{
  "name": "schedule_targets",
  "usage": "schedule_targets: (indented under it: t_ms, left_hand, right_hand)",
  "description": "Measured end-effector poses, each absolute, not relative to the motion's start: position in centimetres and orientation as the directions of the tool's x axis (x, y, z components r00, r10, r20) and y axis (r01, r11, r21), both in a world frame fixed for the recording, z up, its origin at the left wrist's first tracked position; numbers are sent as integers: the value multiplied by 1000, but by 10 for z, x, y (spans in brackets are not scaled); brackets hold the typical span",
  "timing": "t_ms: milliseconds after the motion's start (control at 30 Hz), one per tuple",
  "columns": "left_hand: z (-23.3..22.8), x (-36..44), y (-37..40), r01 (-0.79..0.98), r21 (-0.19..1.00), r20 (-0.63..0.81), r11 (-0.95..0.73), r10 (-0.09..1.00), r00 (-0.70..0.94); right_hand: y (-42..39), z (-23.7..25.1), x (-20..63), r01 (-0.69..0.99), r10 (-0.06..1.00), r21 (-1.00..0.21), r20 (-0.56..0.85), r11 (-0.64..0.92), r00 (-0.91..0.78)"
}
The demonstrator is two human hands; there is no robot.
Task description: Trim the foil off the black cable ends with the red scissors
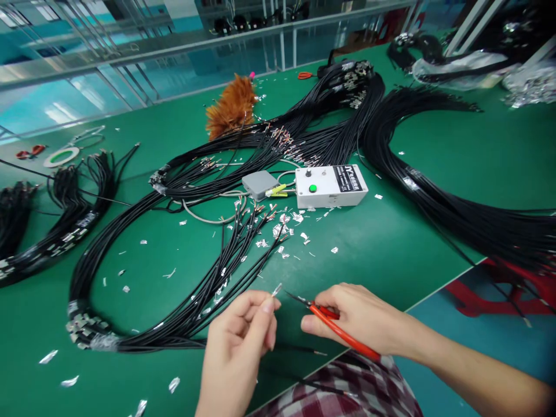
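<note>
Near the table's front edge, my left hand (pixel 244 336) pinches a thin cable, and its stripped, silvery end (pixel 277 289) sticks up past the thumb. My right hand (pixel 358 318) is wrapped round red-handled cutters (pixel 343 336). Their dark tips point left, a short gap from the cable end. Behind my left hand lies a bundle of black cables (pixel 174 315) with bared ends, curving round from the left. Two loose cable ends also show below my hands, by the table edge and over the checked cloth (pixel 347 385).
A white box with a green button (pixel 332 186) stands mid-table beside a grey box (pixel 259 184). Foil scraps (pixel 282 230) are scattered around. More black cable bundles (pixel 403 168) lie right and left. A brown feather duster (pixel 232 107) is at the back; a red stool (pixel 478 295) stands below the right edge.
</note>
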State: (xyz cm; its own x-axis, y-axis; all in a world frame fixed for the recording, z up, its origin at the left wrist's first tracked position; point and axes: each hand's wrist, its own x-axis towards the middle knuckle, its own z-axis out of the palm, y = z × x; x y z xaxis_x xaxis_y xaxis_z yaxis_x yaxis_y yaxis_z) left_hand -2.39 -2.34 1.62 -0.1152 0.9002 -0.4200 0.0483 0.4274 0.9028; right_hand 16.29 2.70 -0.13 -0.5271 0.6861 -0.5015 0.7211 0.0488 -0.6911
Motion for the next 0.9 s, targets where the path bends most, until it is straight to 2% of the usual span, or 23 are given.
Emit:
schedule_targets:
  t_ms: [67, 100, 200, 267, 333, 500, 667, 800, 900]
  left_hand:
    - [22, -24, -20, -58, 869, -494, 491, 858, -140]
    - [24, -24, -19, -80, 856, -517, 511, 844, -141]
    - [23, -23, -18, -103, 845, -534, 525, 839, -103]
    - [18, -24, -19, -101, 852, -521, 514, 851, -61]
    - [14, -26, -20, -75, 866, -497, 495, 867, -24]
    - [7, -25, -26, 119, 918, -374, 379, 925, -67]
    - [-4, -16, -27, 265, 947, -144, 181, 977, -156]
    - [-9, -13, -24, 214, 947, -203, 242, 961, -190]
    - [-6, -17, -19, 96, 921, -359, 376, 920, -159]
  right_hand:
    - [27, -3, 162, 640, 684, -766, -501, -65, -530]
    - [27, -4, 159, 547, 697, -824, -479, -147, -534]
    - [28, -5, 140, 92, 813, -941, -328, -325, -481]
    - [27, -6, 126, -157, 868, -918, -275, -365, -413]
    - [27, -8, 117, -290, 877, -865, -287, -410, -386]
    - [28, -12, 115, -355, 847, -791, -356, -498, -394]
    - [27, -10, 112, -400, 887, -802, -330, -444, -324]
    - [24, -9, 105, -390, 930, -850, -280, -355, -236]
    - [23, -11, 102, -360, 945, -880, -248, -311, -211]
